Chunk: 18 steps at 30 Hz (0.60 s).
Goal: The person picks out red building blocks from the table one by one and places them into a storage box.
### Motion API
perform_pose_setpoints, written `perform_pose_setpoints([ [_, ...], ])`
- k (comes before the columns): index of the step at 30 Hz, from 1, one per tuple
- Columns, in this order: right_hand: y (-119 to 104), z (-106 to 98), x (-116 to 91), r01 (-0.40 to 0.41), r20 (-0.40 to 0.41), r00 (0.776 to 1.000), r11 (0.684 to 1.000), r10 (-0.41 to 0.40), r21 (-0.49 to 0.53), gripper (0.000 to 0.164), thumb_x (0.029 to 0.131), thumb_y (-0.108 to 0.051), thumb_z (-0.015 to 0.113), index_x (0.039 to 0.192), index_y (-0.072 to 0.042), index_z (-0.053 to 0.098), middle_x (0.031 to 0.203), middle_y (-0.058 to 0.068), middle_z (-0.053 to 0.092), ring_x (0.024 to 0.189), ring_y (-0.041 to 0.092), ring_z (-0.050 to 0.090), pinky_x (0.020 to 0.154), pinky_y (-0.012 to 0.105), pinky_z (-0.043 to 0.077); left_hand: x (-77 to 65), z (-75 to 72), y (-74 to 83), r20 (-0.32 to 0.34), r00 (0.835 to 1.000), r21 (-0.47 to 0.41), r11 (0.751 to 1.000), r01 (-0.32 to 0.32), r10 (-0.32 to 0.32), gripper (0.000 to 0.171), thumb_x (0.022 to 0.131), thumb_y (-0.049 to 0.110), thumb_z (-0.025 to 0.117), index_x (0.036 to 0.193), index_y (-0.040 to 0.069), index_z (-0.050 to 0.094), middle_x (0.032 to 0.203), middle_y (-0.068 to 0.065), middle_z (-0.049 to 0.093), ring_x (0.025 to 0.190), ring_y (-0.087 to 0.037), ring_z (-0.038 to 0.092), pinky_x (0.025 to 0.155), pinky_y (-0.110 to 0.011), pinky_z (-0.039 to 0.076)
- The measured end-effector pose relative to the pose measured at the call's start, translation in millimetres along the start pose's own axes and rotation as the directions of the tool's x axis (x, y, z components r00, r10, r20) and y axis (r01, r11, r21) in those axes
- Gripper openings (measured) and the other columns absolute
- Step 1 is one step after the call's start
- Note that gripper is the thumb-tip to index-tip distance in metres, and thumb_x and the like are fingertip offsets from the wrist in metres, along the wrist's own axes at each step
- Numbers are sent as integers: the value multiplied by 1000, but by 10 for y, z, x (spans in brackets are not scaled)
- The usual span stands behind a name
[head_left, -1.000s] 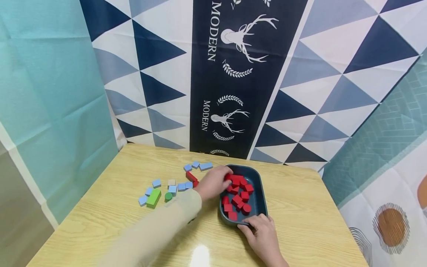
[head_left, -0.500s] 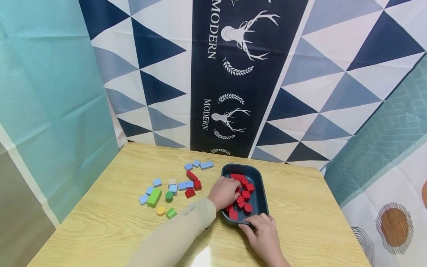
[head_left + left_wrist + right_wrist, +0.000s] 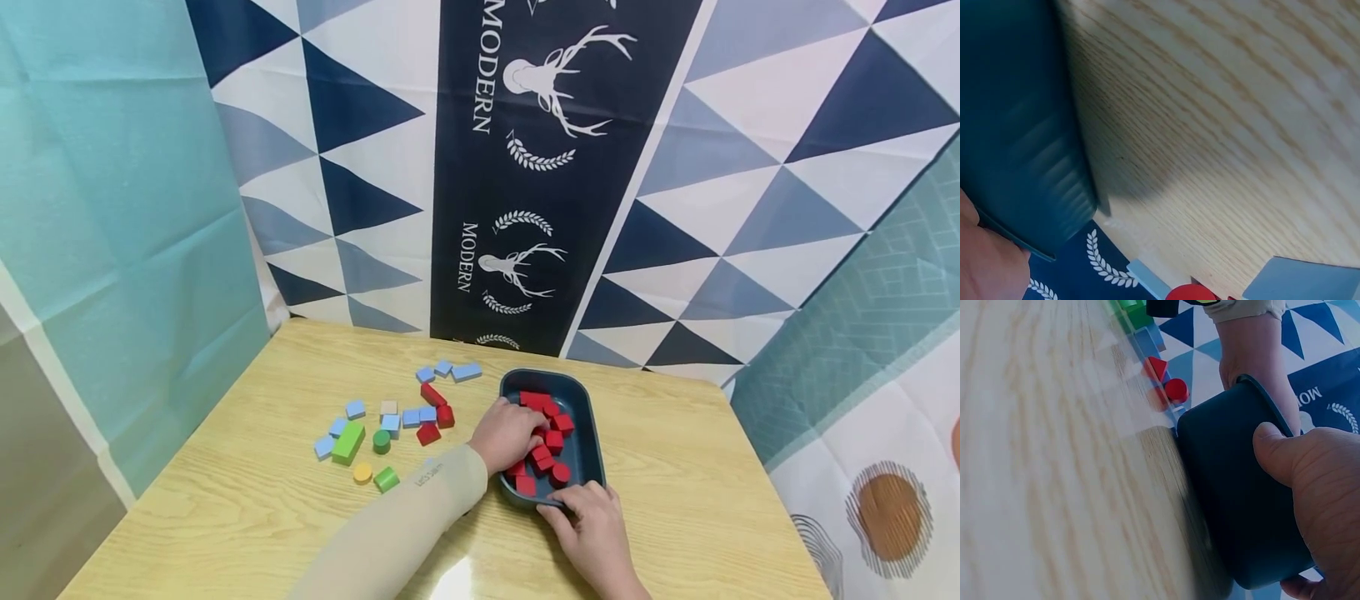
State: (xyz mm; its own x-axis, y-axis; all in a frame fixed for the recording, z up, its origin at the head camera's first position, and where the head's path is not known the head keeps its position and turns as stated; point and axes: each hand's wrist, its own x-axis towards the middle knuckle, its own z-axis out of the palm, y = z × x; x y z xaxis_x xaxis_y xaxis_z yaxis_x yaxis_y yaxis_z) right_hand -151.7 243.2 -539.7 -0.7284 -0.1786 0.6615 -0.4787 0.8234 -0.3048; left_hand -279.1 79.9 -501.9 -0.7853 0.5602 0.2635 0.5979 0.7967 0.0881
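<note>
A dark blue dish point(image 3: 594, 442) with rounded corners stands on the table, holding several red blocks point(image 3: 559, 475). My left hand point(image 3: 510, 435) reaches over its left wall, fingers bent down among the blocks. I cannot tell whether those fingers pinch a block. At the near right corner, my right hand point(image 3: 592, 529) grips the rim. The right wrist view shows this hand's thumb point(image 3: 1272, 450) pressed on the dish's outer wall point(image 3: 1229, 487). In the left wrist view, the wall point(image 3: 1016, 137) fills the left side, with part of a hand point(image 3: 991, 265) at the lower left.
Left of the dish lie a red bar point(image 3: 432, 395), a red block point(image 3: 428, 434) and several light blue blocks point(image 3: 467, 372). Further left are a green block point(image 3: 348, 442), a green cylinder point(image 3: 381, 442) and a yellow round piece point(image 3: 362, 473). A patterned cloth point(image 3: 510, 317) hangs behind the table.
My left hand has moved from the dish's far left rim toward me and deeper among the red blocks, uncovering loose blocks on the table. My right hand has kept its grip on the rim.
</note>
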Motion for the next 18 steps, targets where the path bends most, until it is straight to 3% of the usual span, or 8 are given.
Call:
perform_pose_setpoints([
  [12,-19,-11,10,-8,3,1000,1000,8,-1,22,68,-24,90,78,-28,71,71,-24,59,70,-3,38,76,31,29,-11,25,-6,-45,999,45,999,18,-16,20,92,46,67,102,29,70,99,11,72,92,-7,65,87,-27,44],
  [18,-21,-13,11,-19,15,1000,1000,19,4,22,68,-24,90,78,-29,70,71,-24,59,70,-3,37,76,32,29,-6,27,3,-24,1000,78,997,21,-19,23,93,48,64,100,26,69,91,11,74,84,-8,67,86,-28,45],
])
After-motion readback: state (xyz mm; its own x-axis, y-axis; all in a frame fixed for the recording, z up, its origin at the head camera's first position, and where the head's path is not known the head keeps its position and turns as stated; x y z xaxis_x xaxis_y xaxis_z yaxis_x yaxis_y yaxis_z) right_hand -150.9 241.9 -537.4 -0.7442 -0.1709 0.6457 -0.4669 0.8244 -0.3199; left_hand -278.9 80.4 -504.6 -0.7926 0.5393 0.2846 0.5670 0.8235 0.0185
